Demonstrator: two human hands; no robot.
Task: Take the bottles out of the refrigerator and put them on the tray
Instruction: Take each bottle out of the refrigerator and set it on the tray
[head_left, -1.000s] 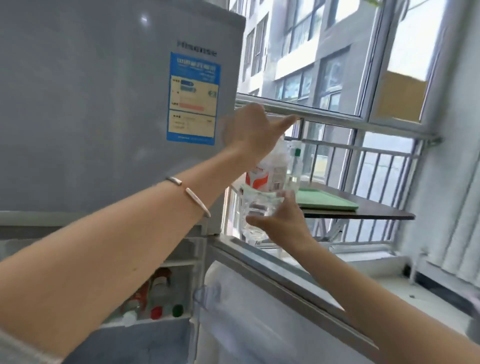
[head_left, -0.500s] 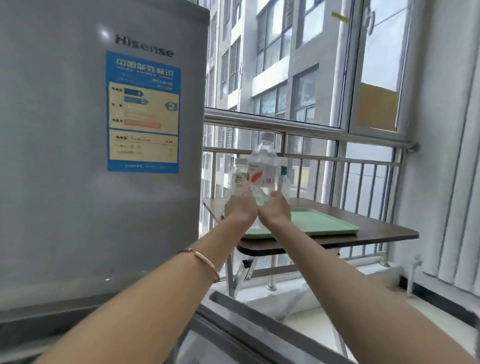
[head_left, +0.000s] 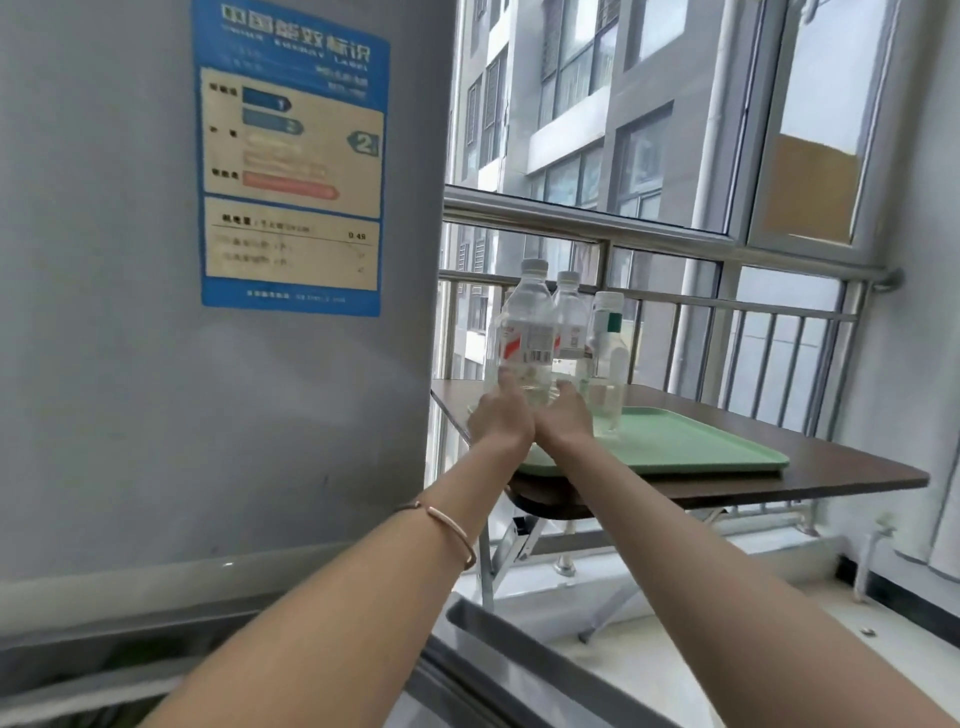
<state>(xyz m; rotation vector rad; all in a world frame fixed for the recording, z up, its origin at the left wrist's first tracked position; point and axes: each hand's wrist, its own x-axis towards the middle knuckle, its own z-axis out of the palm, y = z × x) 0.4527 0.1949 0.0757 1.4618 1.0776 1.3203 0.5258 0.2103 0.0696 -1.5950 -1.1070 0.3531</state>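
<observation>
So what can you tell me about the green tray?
The green tray is flat, rectangular, pale mint, with rounded corners and a low raised rim; it looks like plastic. It lies level on the dark brown folding table by the window railing. Clear water bottles stand upright at its near-left end, where the left hand and right hand reach side by side. The rest of its surface is bare.

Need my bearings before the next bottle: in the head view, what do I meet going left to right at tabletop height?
Refrigerator → left hand → right hand → bottle with the green band → bare part of the green tray → right end of the brown table.
</observation>
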